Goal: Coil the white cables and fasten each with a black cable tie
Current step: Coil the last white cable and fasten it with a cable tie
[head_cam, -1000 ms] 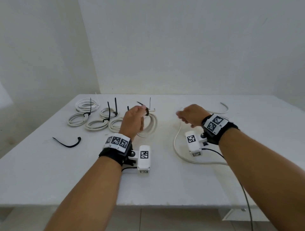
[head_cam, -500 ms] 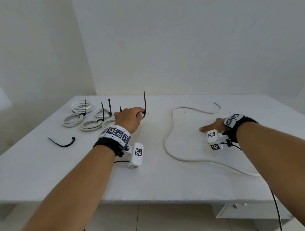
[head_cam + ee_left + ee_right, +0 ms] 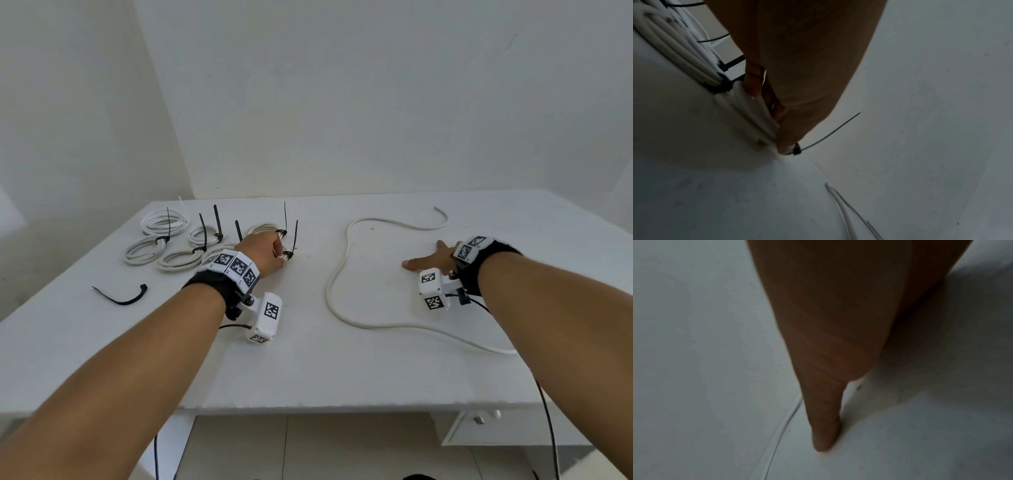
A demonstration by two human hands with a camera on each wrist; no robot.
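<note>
My left hand [image 3: 279, 255] grips a coiled white cable [image 3: 748, 110] down on the table, fingers curled round the bundle. A black cable tie [image 3: 289, 255] binds that coil, its tail [image 3: 830, 131] sticking out. The hand hides most of the coil in the head view. My right hand [image 3: 424, 261] lies flat on the table with straight fingers [image 3: 824, 426], holding nothing. A loose uncoiled white cable [image 3: 337, 274] snakes between the hands and passes just left of the right hand's fingers [image 3: 777, 439].
Several tied coils [image 3: 164, 222] sit at the back left of the white table [image 3: 308, 370], their tie tails standing up. One loose black tie [image 3: 120, 298] lies near the left edge. A wall stands behind the table.
My left hand lowered the tied coil onto the table beside the other coils. My right hand left the middle, moved right and settled flat on the table.
</note>
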